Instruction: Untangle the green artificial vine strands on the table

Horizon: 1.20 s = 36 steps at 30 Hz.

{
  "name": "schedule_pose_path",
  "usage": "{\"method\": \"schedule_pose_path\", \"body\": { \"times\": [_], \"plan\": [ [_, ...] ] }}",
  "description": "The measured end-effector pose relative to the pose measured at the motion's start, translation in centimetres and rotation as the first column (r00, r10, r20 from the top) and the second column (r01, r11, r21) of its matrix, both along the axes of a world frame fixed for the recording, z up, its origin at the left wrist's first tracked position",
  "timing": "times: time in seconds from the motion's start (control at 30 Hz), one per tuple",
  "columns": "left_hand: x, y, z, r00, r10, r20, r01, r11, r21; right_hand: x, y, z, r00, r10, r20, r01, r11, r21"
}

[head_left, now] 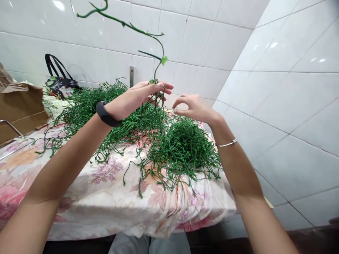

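My left hand (137, 97), with a black band on its wrist, pinches the base of a long green artificial stem (127, 24) that curves up and to the left above the table. Several more green stems dangle below its fingers. My right hand (194, 107), a thin silver bangle on the wrist, hovers just right of it with fingers curled and apart, holding nothing, above a round heap of green stems (182, 148). A larger, looser pile of the same stems (90, 106) spreads behind my left arm.
A floral cloth (111, 197) covers the table. A brown cardboard box (19, 106) and a metal wire handle (13, 130) sit at the left. A black-handled bag (59, 83) stands at the back. White tiled walls close in behind and at the right.
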State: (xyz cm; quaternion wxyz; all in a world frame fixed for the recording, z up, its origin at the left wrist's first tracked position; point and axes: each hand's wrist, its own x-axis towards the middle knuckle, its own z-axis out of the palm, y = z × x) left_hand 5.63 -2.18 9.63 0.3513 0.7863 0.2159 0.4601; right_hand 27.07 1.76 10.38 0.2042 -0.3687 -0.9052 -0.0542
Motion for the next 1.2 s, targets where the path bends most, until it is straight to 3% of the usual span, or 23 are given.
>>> {"method": "schedule_pose_path", "body": {
  "times": [0.1,0.17,0.27,0.37,0.6,0.83,1.03,1.2],
  "plan": [
    [0.2,0.1,-0.2,1.0,0.003,-0.024,-0.003,1.0,0.013,-1.1,-1.9,0.4,0.942,0.201,-0.267,-0.219,0.975,-0.04],
    [0.3,0.0,-0.3,0.998,0.0,-0.056,0.002,0.999,0.034,-2.0,-3.3,0.5,0.877,0.267,-0.399,-0.295,0.955,-0.009],
    [0.6,-0.3,-0.5,0.997,0.005,-0.082,0.0,0.998,0.062,-2.9,-4.6,0.3,0.833,0.309,-0.458,-0.287,0.95,0.119],
    [0.9,-0.7,-0.5,0.992,0.01,-0.124,0.001,0.996,0.09,-3.1,-4.7,0.0,0.839,0.324,-0.438,-0.258,0.944,0.206],
    [0.7,-0.8,-0.2,0.991,0.059,-0.123,-0.035,0.981,0.189,-2.7,-4.4,0.1,0.792,0.332,-0.513,-0.243,0.941,0.234],
    [0.7,-0.7,-0.1,0.988,0.123,-0.088,-0.099,0.967,0.235,-2.3,-3.6,0.6,0.735,0.287,-0.615,-0.384,0.923,-0.028],
    [0.8,-0.7,-0.1,0.986,0.152,-0.074,-0.129,0.96,0.248,-2.1,-4.3,0.8,0.73,0.268,-0.629,-0.498,0.839,-0.221],
    [0.7,-0.9,0.0,0.99,0.114,-0.079,-0.098,0.98,0.175,-1.9,-4.5,0.8,0.644,0.288,-0.709,-0.627,0.729,-0.273]
  ]
}}
